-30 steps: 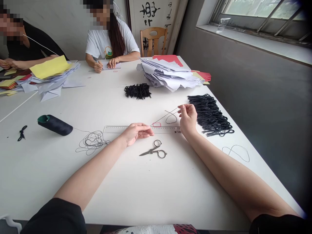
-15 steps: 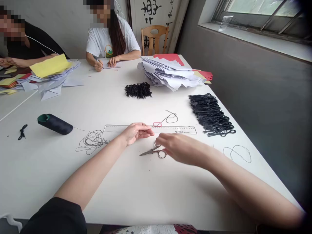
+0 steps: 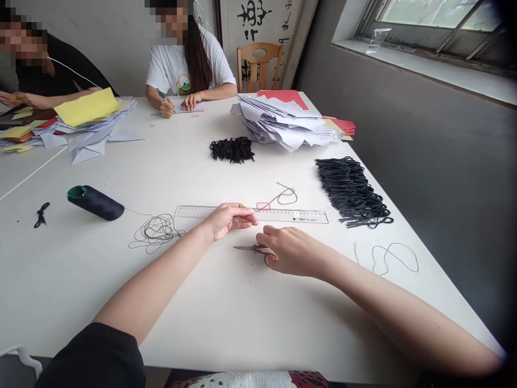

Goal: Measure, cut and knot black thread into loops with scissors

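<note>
My left hand (image 3: 232,221) rests over a clear ruler (image 3: 194,211), thumb and fingertips pinched on a thin dark thread (image 3: 287,202). The thread's loose end curls on the table beyond the ruler. My right hand (image 3: 293,250) is closed round the handles of small metal scissors (image 3: 245,248). Their blades are together and point left, just below my left fingertips. The handle loops are partly hidden by my fingers. To the left, a dark thread spool (image 3: 99,203) lies on its side, its thread running into a loose tangle (image 3: 157,231).
Bundles of black looped cords lie at the right (image 3: 353,188) and farther back (image 3: 232,150). A small black knotted cord (image 3: 41,215) is at far left, loose thread (image 3: 398,256) at right. Paper piles (image 3: 283,124) stand behind. Two people sit across the white table (image 3: 226,323).
My right hand has closed round the scissor handles, and the blades, apart before, have come together. My left hand keeps its pinch over the ruler. The view has shifted slightly.
</note>
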A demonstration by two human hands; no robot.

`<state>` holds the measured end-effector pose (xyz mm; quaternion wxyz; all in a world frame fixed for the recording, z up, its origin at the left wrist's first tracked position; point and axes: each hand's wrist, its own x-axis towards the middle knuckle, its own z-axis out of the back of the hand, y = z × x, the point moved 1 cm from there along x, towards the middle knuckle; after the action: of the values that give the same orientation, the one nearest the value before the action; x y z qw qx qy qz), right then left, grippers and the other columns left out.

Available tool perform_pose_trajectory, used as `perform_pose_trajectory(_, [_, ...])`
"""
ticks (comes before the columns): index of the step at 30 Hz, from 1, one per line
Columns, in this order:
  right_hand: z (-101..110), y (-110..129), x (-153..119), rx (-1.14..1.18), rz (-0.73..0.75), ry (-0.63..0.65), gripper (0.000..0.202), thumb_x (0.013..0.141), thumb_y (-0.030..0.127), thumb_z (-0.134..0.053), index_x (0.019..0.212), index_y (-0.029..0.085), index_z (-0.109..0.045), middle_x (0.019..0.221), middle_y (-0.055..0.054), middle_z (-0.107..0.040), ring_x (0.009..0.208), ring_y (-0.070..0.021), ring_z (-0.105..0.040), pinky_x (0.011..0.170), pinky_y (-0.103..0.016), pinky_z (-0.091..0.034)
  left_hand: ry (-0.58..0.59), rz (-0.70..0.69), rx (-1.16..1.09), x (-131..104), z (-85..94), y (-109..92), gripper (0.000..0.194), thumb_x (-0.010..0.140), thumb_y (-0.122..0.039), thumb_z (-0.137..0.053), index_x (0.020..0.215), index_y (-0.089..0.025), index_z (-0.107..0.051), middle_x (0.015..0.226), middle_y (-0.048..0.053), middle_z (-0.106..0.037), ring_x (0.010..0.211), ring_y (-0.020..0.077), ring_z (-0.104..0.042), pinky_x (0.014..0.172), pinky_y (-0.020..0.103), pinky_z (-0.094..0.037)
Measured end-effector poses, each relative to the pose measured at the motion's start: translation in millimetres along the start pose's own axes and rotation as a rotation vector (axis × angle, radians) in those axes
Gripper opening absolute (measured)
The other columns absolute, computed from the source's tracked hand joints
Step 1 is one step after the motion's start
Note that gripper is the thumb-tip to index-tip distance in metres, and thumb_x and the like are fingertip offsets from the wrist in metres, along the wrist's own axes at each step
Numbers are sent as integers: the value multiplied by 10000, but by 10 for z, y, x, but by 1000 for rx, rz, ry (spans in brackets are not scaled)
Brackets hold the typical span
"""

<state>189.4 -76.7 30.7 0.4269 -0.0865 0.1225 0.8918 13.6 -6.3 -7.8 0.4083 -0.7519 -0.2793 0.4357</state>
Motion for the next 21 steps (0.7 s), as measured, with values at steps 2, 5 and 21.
perform_pose_trajectory(2, [14,-5,20,158,-18,17,52,786,226,-546,774,177,-532,741,-21,-580,530,-102,-431,497,-257,-248,-2,5,-7,6,1,-2,163,734,-247,-748,750,-101,-677,823,98,-719,871,184,-690,803,260,-516])
perform_pose_trajectory(5, [4,-26,64,402,-63,28,228,815,340,-549,671,190,-453,596,9,-540,490,-95,-401,495,-249,-287,-4,3,-14,17,2,-5,167,718,-248,-756,733,-101,-678,812,99,-719,854,180,-688,800,256,-510])
perform_pose_trajectory(21, [-39,-58,111,618,-80,-42,432,910,568,-416,673,209,-383,611,1,-528,528,-120,-422,536,-274,-327,25,-9,13,15,25,-6,156,735,-262,-727,727,-114,-681,810,87,-708,837,182,-664,796,290,-499])
